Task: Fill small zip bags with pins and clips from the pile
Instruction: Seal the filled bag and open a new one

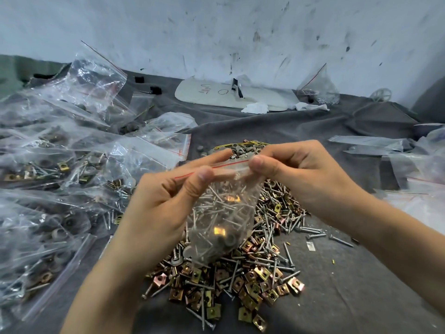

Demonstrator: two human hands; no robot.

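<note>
A small clear zip bag with a red line along its top hangs between my hands, above the pile. It holds many silver pins, a few brass clips and grey washers. My left hand pinches the bag's top strip at its left end between thumb and fingers. My right hand pinches the same strip at its right end. Beneath the bag lies the pile of silver pins and brass square clips on a dark grey cloth.
Filled zip bags are heaped along the left side. Empty clear bags lie at the right. A white board with crumpled paper rests by the scuffed white wall. Loose pins lie right of the pile.
</note>
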